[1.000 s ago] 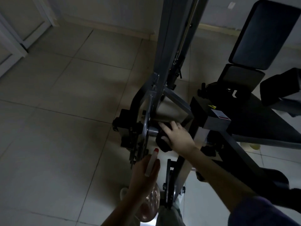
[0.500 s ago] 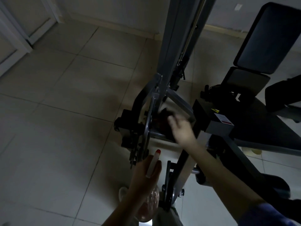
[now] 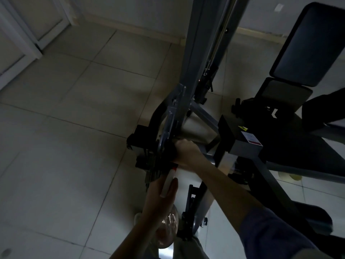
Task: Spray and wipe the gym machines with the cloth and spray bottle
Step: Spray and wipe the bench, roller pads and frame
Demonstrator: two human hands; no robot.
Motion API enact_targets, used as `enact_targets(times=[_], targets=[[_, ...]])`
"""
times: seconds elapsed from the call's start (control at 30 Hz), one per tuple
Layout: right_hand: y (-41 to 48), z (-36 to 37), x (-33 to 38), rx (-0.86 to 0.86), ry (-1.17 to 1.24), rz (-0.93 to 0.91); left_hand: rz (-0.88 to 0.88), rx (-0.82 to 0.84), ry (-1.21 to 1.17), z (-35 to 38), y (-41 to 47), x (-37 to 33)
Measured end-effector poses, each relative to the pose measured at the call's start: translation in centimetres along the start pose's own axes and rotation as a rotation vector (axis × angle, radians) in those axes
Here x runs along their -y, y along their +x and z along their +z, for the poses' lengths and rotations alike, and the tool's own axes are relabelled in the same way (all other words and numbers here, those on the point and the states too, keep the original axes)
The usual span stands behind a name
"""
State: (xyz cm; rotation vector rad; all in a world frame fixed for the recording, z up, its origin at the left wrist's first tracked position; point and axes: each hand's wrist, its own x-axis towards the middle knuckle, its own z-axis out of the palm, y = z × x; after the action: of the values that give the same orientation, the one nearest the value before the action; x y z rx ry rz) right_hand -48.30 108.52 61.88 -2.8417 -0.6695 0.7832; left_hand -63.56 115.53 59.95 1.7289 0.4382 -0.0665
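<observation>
Leftward along the gym machine's [image 3: 197,53] low bar went my right grip [image 3: 186,153], curled tight round the dark cloth [image 3: 170,152] to rub the metal. My left grip [image 3: 160,197] stayed wrapped round the spray bottle [image 3: 167,185], held just below, probably ready for another spray.

Gym: weight machine [image 3: 197,75], padded bench [image 3: 308,45].

Pale grey tiled floor [image 3: 65,146], dim light, and the tall grey steel gym machine with black pads [image 3: 197,53] stands on it right of centre. By the floor's right edge lies a small yellowish round object [image 3: 290,177]; in the near-left corner, a dark round spot [image 3: 6,251].
</observation>
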Motion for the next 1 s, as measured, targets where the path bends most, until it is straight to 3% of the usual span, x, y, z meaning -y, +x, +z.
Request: enact_targets(times=[0.13, 0.27, 0.4, 0.5, 0.67, 0.93, 1.0], targets=[[-1.1, 0.5, -0.2, -0.09, 0.033, -0.108, -0.019, -0.004, -0.046, 0.3, 0.0, 0.2], [-1.5, 1.0, -2.8, -0.141, 0.272, -0.128, 0.023, -0.004, -0.092, 0.5, -0.2, 0.3], [-1.5, 2.4, -1.9, -0.083, -0.016, -0.048, 0.051, 0.007, -0.075, 0.3, -0.6, 0.4], [0.0, 1.8, -1.2, -0.094, -0.072, -0.084, 0.052, 0.016, -0.086, 0.1, -0.9, 0.5], [-1.2, 0.6, -3.2, -0.075, 0.243, -0.163, 0.04, 0.017, -0.044, -0.1, -1.1, 1.1], [-3.4, 2.3, -6.5, -0.1, 0.22, -0.041, 0.076, 0.014, -0.064, -0.2, -1.5, 0.8], [-2.9, 2.2, -6.5, -0.046, 0.388, 0.008, 0.076, 0.014, -0.053, -0.2, -1.6, 1.0]])
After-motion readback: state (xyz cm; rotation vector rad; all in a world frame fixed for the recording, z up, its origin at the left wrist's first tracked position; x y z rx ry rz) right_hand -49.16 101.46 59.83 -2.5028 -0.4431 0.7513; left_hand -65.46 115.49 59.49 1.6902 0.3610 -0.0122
